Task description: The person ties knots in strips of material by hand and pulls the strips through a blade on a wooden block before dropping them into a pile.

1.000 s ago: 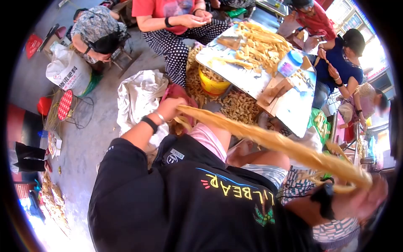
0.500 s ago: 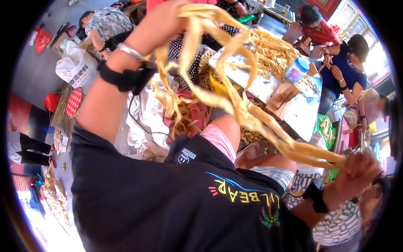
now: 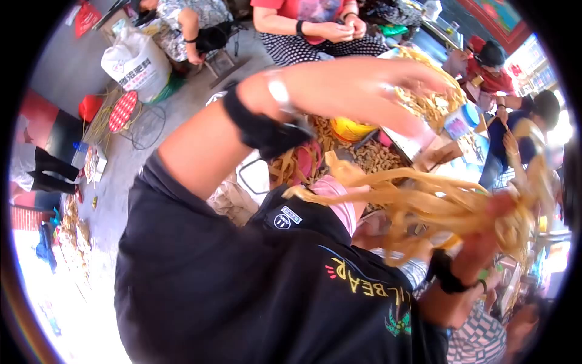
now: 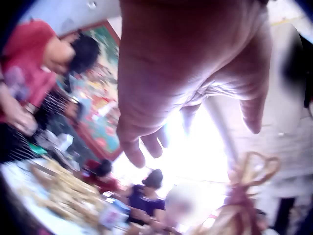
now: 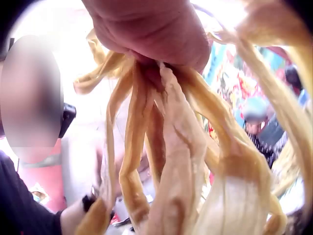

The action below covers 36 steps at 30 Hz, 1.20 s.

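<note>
In the head view my right hand (image 3: 479,236) grips a bundle of long tan strips (image 3: 418,185), whose loose ends trail left over my lap. The right wrist view has the strips (image 5: 181,142) hanging from under the curled fingers of that hand (image 5: 151,32). My left hand (image 3: 364,94) is raised apart from the bundle, fingers extended and holding nothing. The left wrist view also has this hand (image 4: 190,63) empty with its fingers spread, and the bundle (image 4: 237,210) below it to the right.
A white table (image 3: 406,142) carries heaped strips, a blue-lidded jar (image 3: 462,120) and a wooden block (image 3: 438,155). Beside it are a yellow bucket (image 3: 351,130) and small tan pieces (image 3: 379,159) on the floor. Several people sit around; a white sack (image 3: 138,65) stands at the upper left.
My left hand has let go of the strips and moved right, over the table's near side. The strips, stretched between both hands before, now hang from my right hand alone. The head view has shifted.
</note>
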### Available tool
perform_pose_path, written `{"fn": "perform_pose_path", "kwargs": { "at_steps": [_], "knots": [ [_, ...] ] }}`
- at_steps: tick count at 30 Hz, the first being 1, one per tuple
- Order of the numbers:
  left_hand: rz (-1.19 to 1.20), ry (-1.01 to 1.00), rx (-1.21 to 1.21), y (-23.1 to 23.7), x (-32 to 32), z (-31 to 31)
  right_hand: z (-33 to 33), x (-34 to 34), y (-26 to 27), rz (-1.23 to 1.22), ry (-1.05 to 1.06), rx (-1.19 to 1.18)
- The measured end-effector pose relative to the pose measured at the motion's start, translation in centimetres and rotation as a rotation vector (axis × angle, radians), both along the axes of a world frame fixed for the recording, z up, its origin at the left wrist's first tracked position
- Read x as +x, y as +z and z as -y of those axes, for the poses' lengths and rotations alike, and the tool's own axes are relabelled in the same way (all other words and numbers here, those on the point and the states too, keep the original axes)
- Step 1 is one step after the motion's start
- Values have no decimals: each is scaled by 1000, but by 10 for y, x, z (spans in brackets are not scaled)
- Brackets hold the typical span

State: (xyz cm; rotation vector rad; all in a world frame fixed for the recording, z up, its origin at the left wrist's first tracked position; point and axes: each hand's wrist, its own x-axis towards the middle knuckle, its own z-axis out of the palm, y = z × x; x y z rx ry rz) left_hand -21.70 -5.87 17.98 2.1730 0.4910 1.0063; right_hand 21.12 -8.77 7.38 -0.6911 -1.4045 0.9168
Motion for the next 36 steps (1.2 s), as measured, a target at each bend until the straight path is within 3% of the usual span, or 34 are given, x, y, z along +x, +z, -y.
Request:
{"fn": "perform_pose_path", "kwargs": {
  "at_steps": [2, 3, 5, 6, 7, 8, 10, 11, 12, 13, 15, 16, 17, 19, 21, 23, 26, 28, 29, 31, 32, 33, 34, 36],
  "knots": [
    [-124, 406, -270, -65, -77, -12, 14, 15, 18, 30, -112, 20],
    [-143, 683, -415, -133, -123, -23, 22, 21, 27, 47, -172, 36],
    [-543, 1256, -603, -270, -206, -13, 38, 28, 46, 101, -300, 51],
    [-581, 1337, -555, -416, -278, -3, 46, 30, 55, 137, -365, 62],
    [-729, 1446, -1055, -435, -274, 21, 53, 33, 64, 173, -426, 76],
    [-759, 1594, -1131, -475, -274, 42, 59, 33, 70, 216, -488, 85],
    [-479, 1570, -1272, -551, -266, 65, 68, 33, 78, 291, -605, 85],
    [-408, 1601, -1215, -560, -257, 62, 74, 33, 78, 338, -668, 83],
    [-338, 1626, -1155, -568, -248, 60, 77, 31, 78, 404, -722, 84],
    [-336, 1678, -1009, -540, -222, 49, 79, 29, 77, 502, -772, 94],
    [-363, 1784, -655, -445, -148, 23, 74, 23, 68, 765, -863, 161],
    [-276, 1681, -391, -435, -128, 8, 72, 22, 64, 775, -872, 127],
    [-143, 1457, -268, -421, -104, -8, 71, 26, 57, 550, -824, -81],
    [-50, 1126, -324, -398, -39, -26, 70, 11, 43, 297, -779, -267],
    [-287, 655, -304, -435, -2, -39, 61, -8, 38, 280, -690, -303],
    [-590, 212, -905, -487, 8, -53, 48, -33, 32, 384, -524, -333],
    [-694, -11, -571, -657, -22, -24, 28, -71, 19, 578, -192, -409],
    [-616, 9, -557, -528, -44, -11, 13, -86, -1, 717, 7, -435],
    [-605, 98, -827, -537, -62, -17, 7, -86, -12, 793, 59, -435],
    [-485, 29, -108, -511, -87, -33, 1, -70, -35, 942, 48, -397],
    [-380, 326, -926, -430, -76, -24, 2, -60, -43, 889, 51, -397],
    [-400, 401, -988, -388, -79, -25, 4, -52, -45, 831, 61, -391],
    [-585, 425, -760, -327, -71, -25, 9, -50, -43, 636, 56, -531],
    [-446, 409, -698, -313, -73, -31, 21, -46, -38, 221, 57, -777]
  ]
}}
